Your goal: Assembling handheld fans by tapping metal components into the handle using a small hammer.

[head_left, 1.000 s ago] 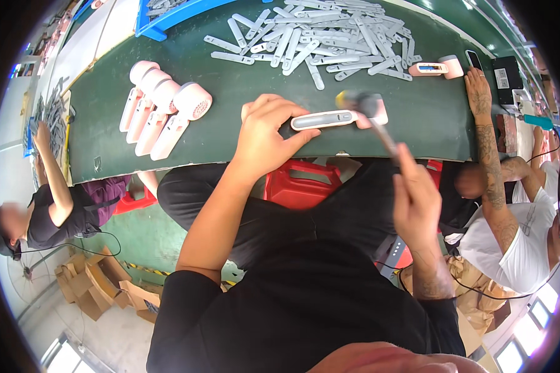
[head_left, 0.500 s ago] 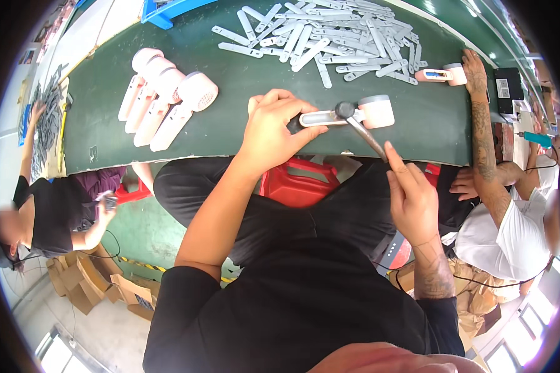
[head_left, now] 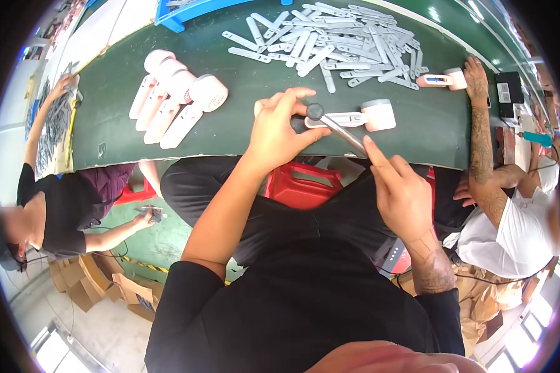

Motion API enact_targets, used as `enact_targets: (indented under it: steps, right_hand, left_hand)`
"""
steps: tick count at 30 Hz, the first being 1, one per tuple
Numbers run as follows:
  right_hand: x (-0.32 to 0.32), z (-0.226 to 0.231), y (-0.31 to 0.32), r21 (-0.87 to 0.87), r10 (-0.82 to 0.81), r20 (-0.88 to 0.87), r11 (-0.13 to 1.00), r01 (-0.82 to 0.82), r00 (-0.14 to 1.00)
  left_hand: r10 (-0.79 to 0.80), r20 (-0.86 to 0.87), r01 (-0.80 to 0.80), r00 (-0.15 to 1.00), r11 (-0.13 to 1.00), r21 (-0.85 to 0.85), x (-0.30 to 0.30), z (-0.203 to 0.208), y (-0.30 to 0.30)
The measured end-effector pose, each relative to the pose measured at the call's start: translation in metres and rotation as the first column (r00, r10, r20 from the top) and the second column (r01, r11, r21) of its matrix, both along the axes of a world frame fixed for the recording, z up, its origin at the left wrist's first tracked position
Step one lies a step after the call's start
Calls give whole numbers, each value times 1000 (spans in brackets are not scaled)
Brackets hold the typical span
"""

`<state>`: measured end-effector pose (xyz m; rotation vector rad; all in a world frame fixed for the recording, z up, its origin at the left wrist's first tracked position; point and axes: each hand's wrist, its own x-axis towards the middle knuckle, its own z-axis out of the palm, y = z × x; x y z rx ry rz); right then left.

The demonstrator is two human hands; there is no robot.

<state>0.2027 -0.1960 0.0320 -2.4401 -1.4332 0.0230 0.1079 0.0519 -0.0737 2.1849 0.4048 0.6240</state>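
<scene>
My left hand [head_left: 276, 132] is closed round the handle end of a pink handheld device with a round head [head_left: 379, 116], which lies on the green table with a pale grey strip facing up. My right hand [head_left: 403, 198] grips a small hammer [head_left: 350, 138] by its metal handle, index finger stretched along it. The hammer's dark round head is over the strip's left end, close to my left fingers; whether it touches cannot be told. Beyond my hands, a heap of loose grey strips [head_left: 339, 46] covers the table.
Several similar pink devices [head_left: 179, 93] lie together at left. A blue rack [head_left: 186, 13] stands at the far edge. On the right, a co-worker's hand [head_left: 476, 78] is beside another pink device [head_left: 443, 80]. A person at left reaches toward dark parts [head_left: 48, 127]. A red stool [head_left: 302, 186] is below the table.
The hammer's head has moved left along the strip, from near the device's round head to its handle end. My right hand has shifted left with it. The person at left has lowered one hand.
</scene>
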Motion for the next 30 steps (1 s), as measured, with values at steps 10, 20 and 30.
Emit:
enact_targets:
  steps: [10, 20, 30]
  right_hand:
    - [1, -14, -3, 96, 6, -137, 995, 8, 991]
    - [1, -16, -2, 53, 18, -126, 999, -12, 992]
    - [26, -22, -37, 260, -197, -437, 906, 333, 878]
  left_hand:
    - [-18, -88, 19, 996, 1000, 11, -2, -1, 3]
    - [-26, -88, 29, 996, 999, 28, -2, 0, 2]
    - [-42, -22, 43, 999, 996, 81, -1, 8, 0]
